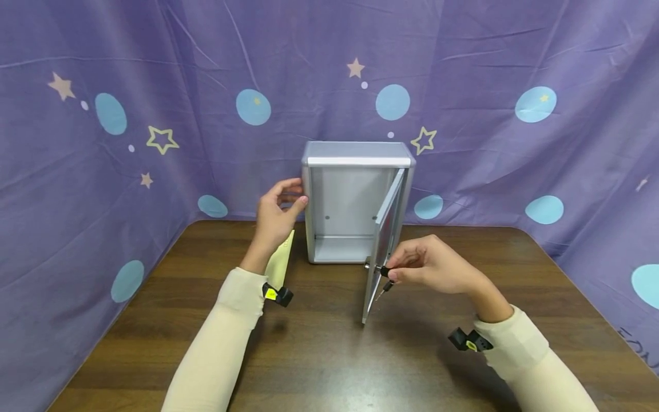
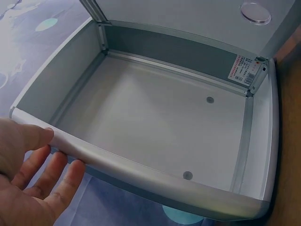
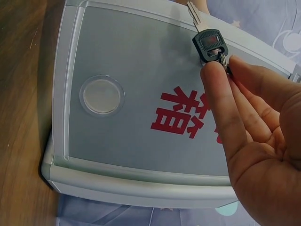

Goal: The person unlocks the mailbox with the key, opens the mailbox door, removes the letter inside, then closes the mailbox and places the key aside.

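Note:
A silver metal box (image 1: 356,150) stands on the table, its hinged door (image 1: 381,240) swung out toward me on the right. Beside its left wall, my left hand (image 1: 278,214) grips the front rim (image 2: 117,162), thumb in front and fingers along the outer side. My right hand (image 1: 435,266) pinches a black-headed key (image 1: 385,271) at the lock near the door's free edge. From the same ring dangles a second key (image 3: 209,42). The door's outer face bears red characters (image 3: 176,113) and a round clear window (image 3: 101,95). Inside, the back panel (image 2: 150,122) is bare.
A pale yellow paper (image 1: 280,264) stands out behind my left wrist. The brown wooden table (image 1: 319,366) carries the box near its far edge, close to a purple patterned curtain (image 1: 319,68). The open door juts over the table between my hands.

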`<move>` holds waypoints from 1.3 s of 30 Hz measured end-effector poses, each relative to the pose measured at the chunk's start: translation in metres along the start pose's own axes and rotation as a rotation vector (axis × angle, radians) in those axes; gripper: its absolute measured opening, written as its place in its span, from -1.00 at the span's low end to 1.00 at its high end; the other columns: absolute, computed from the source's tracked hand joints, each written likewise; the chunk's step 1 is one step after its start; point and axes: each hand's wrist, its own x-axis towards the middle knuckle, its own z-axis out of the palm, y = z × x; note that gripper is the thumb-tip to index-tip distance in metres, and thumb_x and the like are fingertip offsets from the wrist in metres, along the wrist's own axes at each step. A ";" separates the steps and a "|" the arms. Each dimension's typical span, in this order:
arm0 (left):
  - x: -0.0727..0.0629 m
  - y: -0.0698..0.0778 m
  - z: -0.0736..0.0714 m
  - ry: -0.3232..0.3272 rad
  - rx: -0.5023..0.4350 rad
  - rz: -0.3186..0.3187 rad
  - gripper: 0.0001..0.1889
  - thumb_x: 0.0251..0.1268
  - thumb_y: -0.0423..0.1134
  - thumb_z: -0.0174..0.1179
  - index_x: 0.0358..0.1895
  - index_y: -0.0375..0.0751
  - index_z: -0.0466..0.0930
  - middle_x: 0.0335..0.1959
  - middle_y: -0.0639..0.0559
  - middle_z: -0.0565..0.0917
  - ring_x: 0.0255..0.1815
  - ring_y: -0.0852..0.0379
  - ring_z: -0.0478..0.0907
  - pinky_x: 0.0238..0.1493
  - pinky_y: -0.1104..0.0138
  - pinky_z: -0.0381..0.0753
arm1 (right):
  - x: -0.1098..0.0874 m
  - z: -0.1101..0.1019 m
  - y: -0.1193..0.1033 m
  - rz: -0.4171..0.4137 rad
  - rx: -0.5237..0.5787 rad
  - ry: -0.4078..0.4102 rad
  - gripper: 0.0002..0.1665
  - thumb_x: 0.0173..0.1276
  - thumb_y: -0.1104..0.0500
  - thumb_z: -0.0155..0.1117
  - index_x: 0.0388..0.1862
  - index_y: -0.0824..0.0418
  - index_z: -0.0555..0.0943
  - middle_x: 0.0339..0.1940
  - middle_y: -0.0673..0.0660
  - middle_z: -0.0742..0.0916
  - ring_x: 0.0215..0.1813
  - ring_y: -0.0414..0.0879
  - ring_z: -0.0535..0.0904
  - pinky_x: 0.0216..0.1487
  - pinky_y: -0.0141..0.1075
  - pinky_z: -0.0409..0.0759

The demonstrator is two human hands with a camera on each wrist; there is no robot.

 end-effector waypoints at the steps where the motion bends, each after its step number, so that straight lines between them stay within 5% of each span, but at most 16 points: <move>1: -0.002 0.004 0.000 0.004 -0.005 0.000 -0.59 0.32 -0.56 0.28 0.23 -0.50 0.55 0.04 -0.44 0.63 -0.04 -0.22 0.60 -0.24 0.51 0.61 | 0.001 0.001 0.000 0.002 0.000 0.000 -0.91 0.32 0.33 0.46 -0.20 0.24 0.74 -0.31 0.10 0.82 -0.27 -0.09 0.75 -0.22 -0.24 0.76; 21: -0.005 0.007 0.004 0.062 -0.027 0.015 -0.62 0.30 -0.60 0.26 0.18 -0.52 0.58 -0.01 -0.46 0.65 -0.09 -0.22 0.61 -0.26 0.54 0.61 | 0.020 0.015 -0.002 0.023 -0.012 0.032 -0.91 0.31 0.31 0.48 -0.22 0.20 0.75 -0.31 0.05 0.83 -0.25 -0.10 0.76 -0.16 -0.25 0.76; 28: 0.006 -0.024 0.002 0.065 -0.035 0.038 -0.62 0.28 -0.50 0.34 0.17 -0.35 0.64 -0.04 -0.30 0.70 -0.13 -0.05 0.63 -0.25 0.47 0.66 | 0.027 0.019 -0.005 0.019 -0.066 0.050 -0.91 0.31 0.27 0.50 -0.23 0.15 0.77 -0.33 -0.02 0.83 -0.28 -0.14 0.74 -0.23 -0.29 0.73; 39: 0.007 -0.024 0.003 0.069 -0.035 0.043 -0.63 0.29 -0.51 0.34 0.16 -0.36 0.64 -0.04 -0.28 0.70 -0.17 0.03 0.64 -0.24 0.43 0.69 | 0.035 0.026 -0.006 0.012 -0.077 0.087 -0.90 0.29 0.27 0.51 -0.23 0.14 0.77 -0.34 -0.03 0.82 -0.29 -0.09 0.75 -0.27 -0.32 0.71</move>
